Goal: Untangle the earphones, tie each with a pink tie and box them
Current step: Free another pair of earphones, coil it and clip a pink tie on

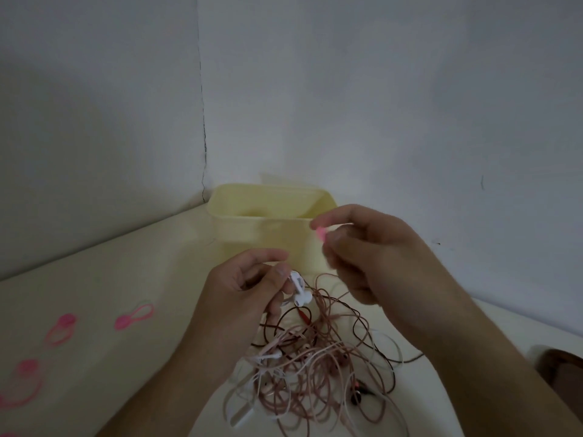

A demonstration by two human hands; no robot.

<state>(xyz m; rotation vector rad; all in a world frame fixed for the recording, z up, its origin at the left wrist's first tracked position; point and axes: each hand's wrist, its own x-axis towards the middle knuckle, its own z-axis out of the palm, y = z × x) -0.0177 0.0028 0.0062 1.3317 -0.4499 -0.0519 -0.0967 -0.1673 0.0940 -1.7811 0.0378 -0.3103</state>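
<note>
A tangle of earphone cords (318, 370), pink, white and dark brown, lies on the pale table in front of me. My left hand (249, 288) pinches white earbuds (299, 290) lifted from the pile. Higher and to the right, my right hand (369, 253) pinches a small pink piece (321, 232), seemingly an earbud or plug end, with a pink cord hanging from it. The open yellow box (252, 234) stands just behind both hands. Three pink ties (134, 316) (61, 329) (23, 383) lie on the table at the left.
The table sits in a corner between two grey-white walls. A dark brown object (564, 370) shows at the right edge. A white inline remote or plug (241, 416) lies at the near edge of the cord pile.
</note>
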